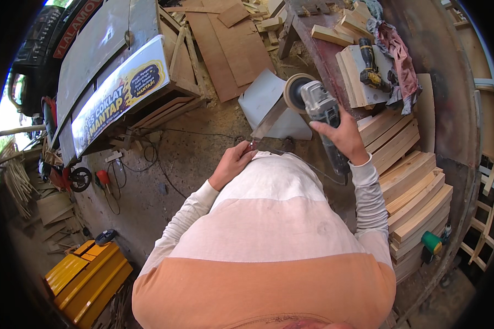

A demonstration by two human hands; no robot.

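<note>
My right hand (pixel 343 137) is gripping the angle grinder (pixel 318 109), fingers wrapped round its body — disc meeting the upper end of a metal strip (pixel 269 122) slanting down-left to my left hand (pixel 233 162), whose fingers are pinching its lower end.

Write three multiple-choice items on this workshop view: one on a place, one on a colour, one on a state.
1. Where is the cordless drill?
A. on the workbench
B. on the yellow case
C. in the left hand

2. What colour is the cap beside the stacked planks?
A. red
B. green
C. white

3. How is the angle grinder held?
A. lying loose on the floor
B. gripped in the right hand
C. hung on a wall

Answers: 1 A, it lies on a wood block on the bench. 2 B, the cap is plainly green. 3 B, the right hand wraps its body, while the left hand holds a metal blade against the disc.
</note>
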